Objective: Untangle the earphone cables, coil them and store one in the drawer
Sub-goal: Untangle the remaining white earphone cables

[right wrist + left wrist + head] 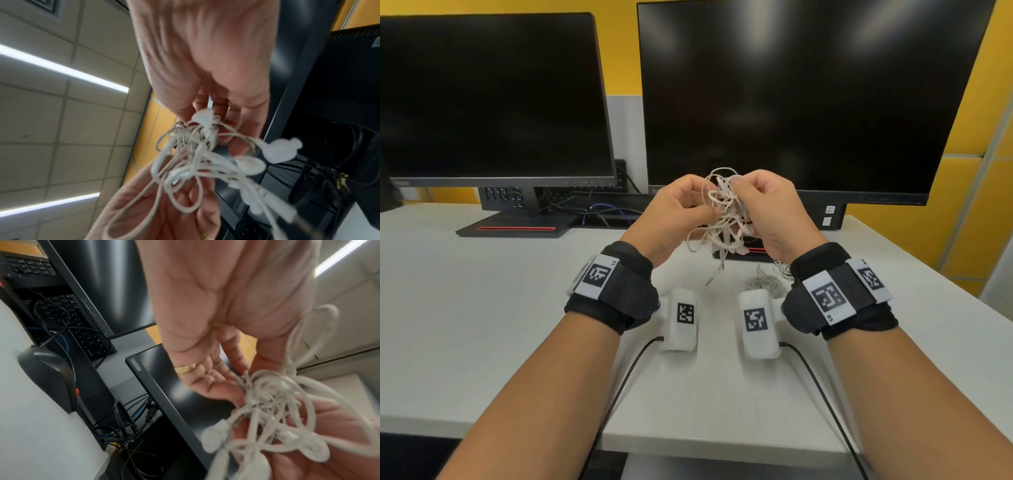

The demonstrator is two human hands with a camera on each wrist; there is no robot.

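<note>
A person's two hands hold a knot of white earphone cables [722,212] in the air above a white desk [482,308], in front of two dark monitors. The left hand [674,219] grips the tangle from the 9 o'clock side, fingers curled onto the strands; the right hand [770,212] closes on it from the 3 o'clock side, thumb and fingertips pinching the upper part of the bundle. Loose loops and a plug end [709,281] hang from the knot toward 6 o'clock, clear of the desktop.

In the left wrist view the tangle [273,410] sits at the fingertips, with a gold ring [186,368] on one finger of the left hand [226,305]. In the right wrist view several earbuds [281,151] dangle among the blurred strands [191,155] below the right hand [205,65].

A second small heap of pale cable [767,279] lies on the desk at 5 o'clock from the held tangle, just beside the right wrist strap. The left monitor [493,99] stands at 10 o'clock, the right monitor [815,99] at 1 o'clock, with dark cables [599,209] bunched between their bases. Both wrists wear black straps with white marker tags.
</note>
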